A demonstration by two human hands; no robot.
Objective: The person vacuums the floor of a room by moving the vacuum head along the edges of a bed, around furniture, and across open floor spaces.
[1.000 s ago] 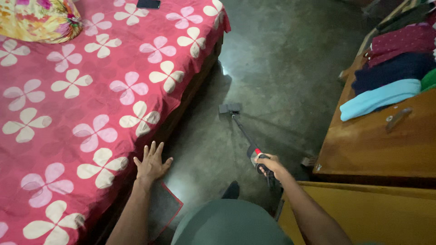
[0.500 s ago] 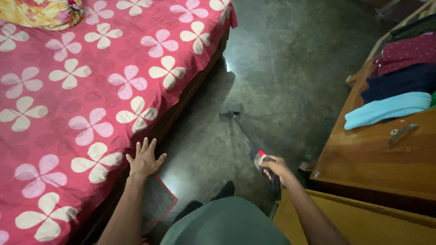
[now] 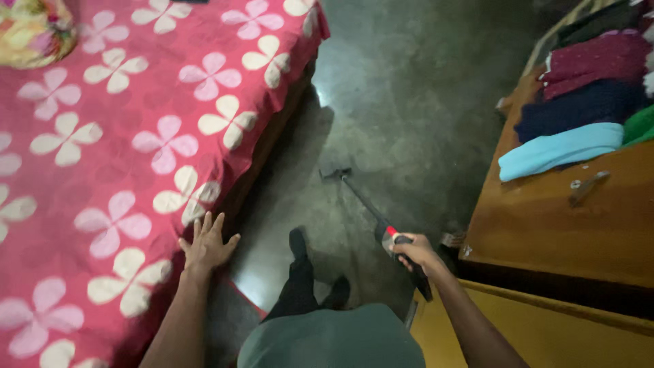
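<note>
Right hand [image 3: 417, 253] is closed around the handle of the vacuum wand [image 3: 381, 221]. Left hand [image 3: 206, 245] rests flat, fingers spread, on the pink floral bedsheet [image 3: 102, 150] edge. The wand's nozzle [image 3: 336, 174] touches the concrete floor [image 3: 409, 102] beside the bed.

Right hand [image 3: 417, 253] around vacuum wand [image 3: 368, 204]

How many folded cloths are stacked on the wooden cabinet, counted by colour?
Maroon folded cloth: 1
Dark blue folded cloth: 1
Light blue folded cloth: 1
Green folded cloth: 1, mostly cut off at the frame edge
Total: 4 on the wooden cabinet
</note>
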